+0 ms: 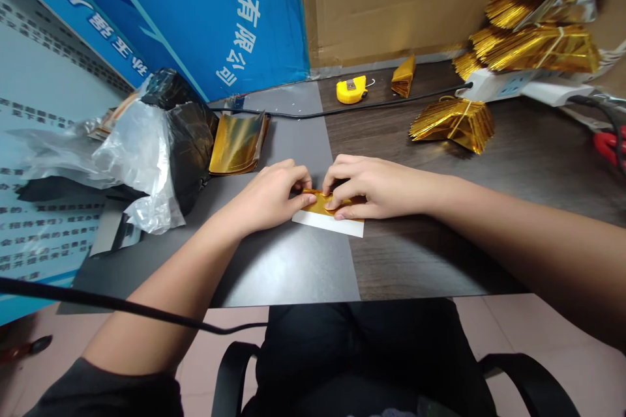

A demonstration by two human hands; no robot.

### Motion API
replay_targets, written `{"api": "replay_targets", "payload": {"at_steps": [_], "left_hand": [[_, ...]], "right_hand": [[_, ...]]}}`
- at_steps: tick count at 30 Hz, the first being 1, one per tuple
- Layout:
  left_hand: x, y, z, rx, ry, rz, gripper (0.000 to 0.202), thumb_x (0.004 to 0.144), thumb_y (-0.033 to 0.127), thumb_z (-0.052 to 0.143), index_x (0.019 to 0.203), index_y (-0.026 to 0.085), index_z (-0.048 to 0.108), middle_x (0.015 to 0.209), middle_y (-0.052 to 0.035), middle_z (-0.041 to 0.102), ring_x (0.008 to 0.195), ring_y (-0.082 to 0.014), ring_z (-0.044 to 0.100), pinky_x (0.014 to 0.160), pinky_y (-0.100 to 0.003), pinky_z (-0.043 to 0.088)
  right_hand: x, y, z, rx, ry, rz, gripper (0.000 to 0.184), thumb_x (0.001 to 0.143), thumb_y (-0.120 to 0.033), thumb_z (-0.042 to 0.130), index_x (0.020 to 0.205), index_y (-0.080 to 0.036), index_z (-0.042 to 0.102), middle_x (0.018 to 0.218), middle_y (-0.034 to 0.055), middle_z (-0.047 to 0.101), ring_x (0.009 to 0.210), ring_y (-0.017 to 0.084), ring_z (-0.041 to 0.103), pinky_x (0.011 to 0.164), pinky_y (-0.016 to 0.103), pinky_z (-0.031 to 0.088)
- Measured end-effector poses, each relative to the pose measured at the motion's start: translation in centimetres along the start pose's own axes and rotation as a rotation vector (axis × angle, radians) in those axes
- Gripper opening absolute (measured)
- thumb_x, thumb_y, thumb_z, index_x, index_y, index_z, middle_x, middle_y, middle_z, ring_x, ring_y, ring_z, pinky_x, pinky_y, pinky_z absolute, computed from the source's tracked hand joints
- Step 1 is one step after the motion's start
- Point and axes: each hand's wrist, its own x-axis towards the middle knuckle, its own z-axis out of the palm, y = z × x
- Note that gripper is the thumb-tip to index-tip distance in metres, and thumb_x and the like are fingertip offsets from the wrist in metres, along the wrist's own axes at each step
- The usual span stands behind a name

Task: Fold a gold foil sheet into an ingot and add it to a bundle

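A sheet of gold foil paper [327, 214], white on its underside, lies at the middle of the dark table [430, 260]. My left hand [271, 195] pinches its left end with curled fingers. My right hand [372, 187] presses and pinches its right part, fingers bent down onto the gold fold. The two hands nearly touch over the paper. Most of the gold side is hidden under my fingers.
A stack of flat gold sheets [238, 142] leans by a black and clear plastic bag [156, 143] at left. Bundles of folded gold pieces [454, 122] [538, 45] lie at back right, near a yellow tape measure [351, 89], a white power strip [508, 86] and a cardboard box [401, 0].
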Motion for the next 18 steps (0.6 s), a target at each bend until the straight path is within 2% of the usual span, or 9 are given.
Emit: {"api": "replay_targets", "payload": {"at_steps": [6,9,12,16,18], "left_hand": [[-0.5,0.6,-0.3,-0.086,-0.058,0.029,0.006,0.089,0.022,0.066,0.093,0.019,0.063,0.084,0.0027,0.067,0.074,-0.011,0.058,0.068,-0.023,0.039],[-0.9,0.3,-0.1,-0.049,-0.022,0.094,0.005,0.09,0.02,0.067,0.093,0.019,0.064,0.087,0.0023,0.068,0.078,-0.0112,0.06,0.071,-0.023,0.041],[-1.6,-0.7,0.6,0.02,0.069,0.223,0.008,0.093,0.021,0.066,0.1,0.019,0.067,0.092,0.0006,0.069,0.084,-0.0128,0.062,0.075,-0.024,0.045],[-2.4,-2.2,2.3,0.047,0.313,0.434,0.015,0.099,0.021,0.058,0.106,0.014,0.069,0.1,-0.0051,0.071,0.091,-0.0142,0.065,0.082,-0.027,0.051],[-2.6,-2.7,2.9,0.067,0.372,0.501,0.016,0.099,0.02,0.059,0.109,0.014,0.07,0.1,-0.0057,0.071,0.091,-0.0138,0.065,0.082,-0.027,0.052]], "right_hand": [[0.0,0.1,0.0,-0.007,-0.014,0.008,0.019,0.097,-0.034,0.067,0.1,-0.021,0.081,0.1,0.0091,0.069,0.096,0.023,0.054,0.082,0.036,0.047],[0.1,0.1,0.0,-0.001,-0.017,0.02,0.019,0.097,-0.034,0.067,0.102,-0.022,0.082,0.103,0.0088,0.07,0.098,0.023,0.055,0.084,0.036,0.047],[0.1,0.0,-0.1,0.004,-0.023,0.021,0.02,0.098,-0.033,0.067,0.103,-0.022,0.082,0.11,0.0092,0.07,0.101,0.023,0.055,0.087,0.037,0.047],[0.1,-0.1,-0.2,-0.007,-0.027,0.022,0.021,0.099,-0.034,0.065,0.101,-0.021,0.082,0.112,0.0097,0.07,0.103,0.023,0.056,0.088,0.037,0.047],[0.1,-0.2,-0.3,-0.009,-0.03,0.026,0.022,0.1,-0.033,0.064,0.101,-0.02,0.081,0.112,0.0096,0.071,0.103,0.023,0.057,0.089,0.037,0.047]]}}
